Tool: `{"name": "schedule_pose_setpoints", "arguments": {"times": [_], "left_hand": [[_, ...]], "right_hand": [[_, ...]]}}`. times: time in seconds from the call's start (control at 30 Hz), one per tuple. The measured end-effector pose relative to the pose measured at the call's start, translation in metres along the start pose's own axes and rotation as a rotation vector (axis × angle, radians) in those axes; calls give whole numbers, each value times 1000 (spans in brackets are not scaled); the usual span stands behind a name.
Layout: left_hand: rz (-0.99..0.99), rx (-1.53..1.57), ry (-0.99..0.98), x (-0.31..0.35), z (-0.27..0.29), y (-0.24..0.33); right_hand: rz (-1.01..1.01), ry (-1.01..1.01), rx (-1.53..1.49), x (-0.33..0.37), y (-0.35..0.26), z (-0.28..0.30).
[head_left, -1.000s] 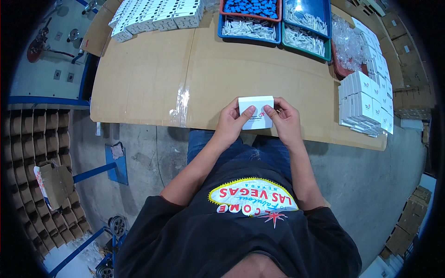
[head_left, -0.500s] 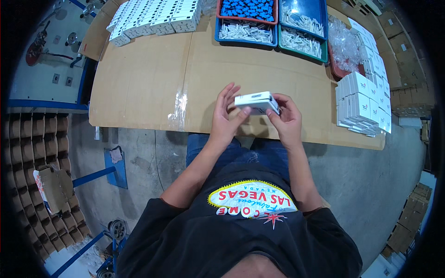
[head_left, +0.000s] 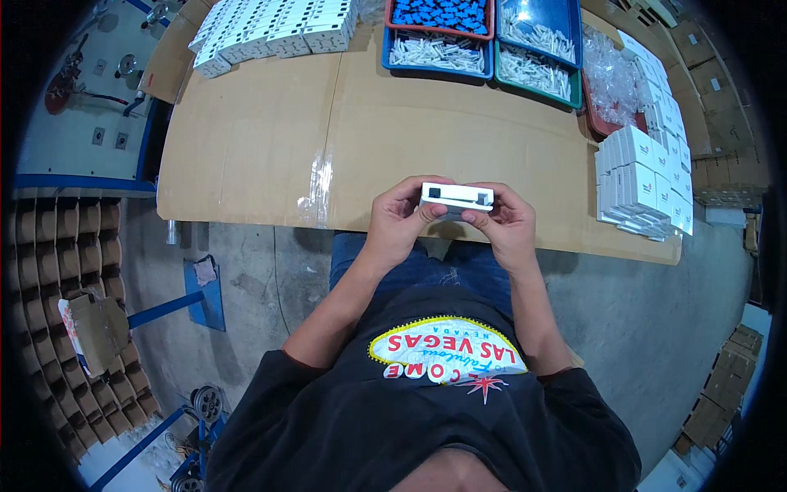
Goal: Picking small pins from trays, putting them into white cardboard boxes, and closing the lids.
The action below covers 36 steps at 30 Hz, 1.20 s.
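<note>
While left hand [head_left: 396,221] holds box [head_left: 456,194] (white), right [head_left: 509,225] grips.

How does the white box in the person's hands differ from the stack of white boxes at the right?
The held box is a single box; the stack has many. The left hand and right hand hold the held box; the stack rests on the cardboard tabletop, untouched. Both are white.

On the cardboard-covered surface [head_left: 246,148], oblong boxes [head_left: 279,31] stand far left, rectangular plastic trays [head_left: 438,76] far centre, flat stacked boxes [head_left: 643,180] right; a small rectangular box [head_left: 457,193] is between the hands [head_left: 392,225].
</note>
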State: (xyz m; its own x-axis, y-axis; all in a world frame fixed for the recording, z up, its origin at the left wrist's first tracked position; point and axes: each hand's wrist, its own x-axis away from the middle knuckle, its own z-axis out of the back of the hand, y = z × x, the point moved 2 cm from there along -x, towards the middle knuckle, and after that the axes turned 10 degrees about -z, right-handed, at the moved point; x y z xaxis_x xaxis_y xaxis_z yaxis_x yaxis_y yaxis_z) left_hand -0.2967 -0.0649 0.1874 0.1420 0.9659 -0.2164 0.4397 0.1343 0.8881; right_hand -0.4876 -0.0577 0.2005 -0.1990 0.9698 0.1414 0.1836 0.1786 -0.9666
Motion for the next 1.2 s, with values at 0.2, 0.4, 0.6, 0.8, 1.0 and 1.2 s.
{"name": "schedule_pose_setpoints", "arguments": {"times": [0.2, 0.4, 0.6, 0.8, 1.0, 1.2], "left_hand": [[-50, -13, 29, 5, -4, 0], [9, -40, 59, 5, -5, -5], [62, -97, 194, 0, -4, -15], [135, -5, 367, -5, 2, -21], [233, 94, 280, 0, 0, -25], [-57, -36, 260, -1, -24, -4]], "right_hand": [[7, 8, 68, 2, -6, -4], [-39, 46, 36, 1, 7, 0], [-126, 208, -19, -12, 14, -16], [-172, 191, 73, -14, 32, -8], [-167, 201, -35, -17, 38, 2], [105, 284, 519, -5, 5, -19]]}}
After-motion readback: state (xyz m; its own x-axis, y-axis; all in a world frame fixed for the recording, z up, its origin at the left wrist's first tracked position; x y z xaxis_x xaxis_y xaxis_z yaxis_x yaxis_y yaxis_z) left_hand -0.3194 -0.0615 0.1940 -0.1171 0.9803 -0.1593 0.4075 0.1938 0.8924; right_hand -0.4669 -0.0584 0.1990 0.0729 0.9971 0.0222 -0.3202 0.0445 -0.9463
